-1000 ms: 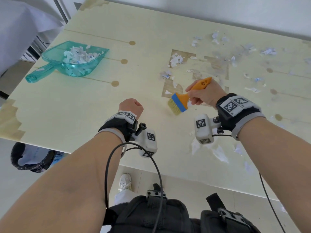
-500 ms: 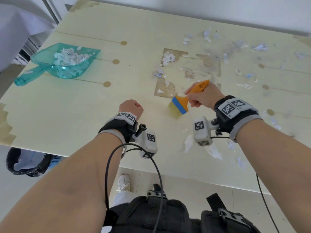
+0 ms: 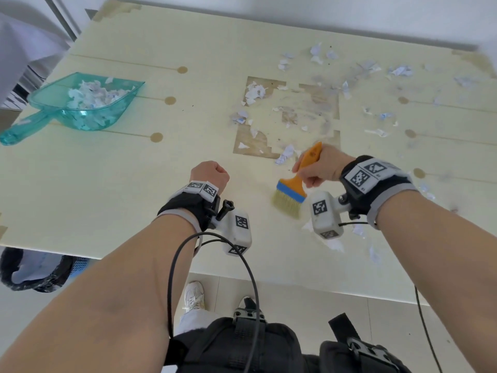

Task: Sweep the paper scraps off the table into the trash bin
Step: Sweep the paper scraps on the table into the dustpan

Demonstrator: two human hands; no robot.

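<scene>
My right hand (image 3: 321, 165) grips the orange handle of a small brush (image 3: 293, 188) with a blue band, its pale bristles pointing down toward the table's near edge. My left hand (image 3: 209, 175) is a closed fist resting on the pale yellow table (image 3: 107, 184), holding nothing. Several white and blue paper scraps (image 3: 347, 87) lie scattered over the middle and right of the table, and a few scraps (image 3: 336, 244) lie near the front edge under my right wrist. A teal dustpan (image 3: 83, 103) full of scraps sits at the far left. The trash bin (image 3: 32, 267) with a black liner stands on the floor below the table's left front corner.
My shoes (image 3: 193, 294) and a black waist pack (image 3: 242, 345) show below the table's near edge. A cable loops from the left wrist device. White fabric (image 3: 24, 47) hangs at the far left beside the table. A white wall runs behind the table.
My right hand has swept the brush toward me and slightly right, bristles turning down toward the near edge. The left fist has stayed put. The view has tilted a little.
</scene>
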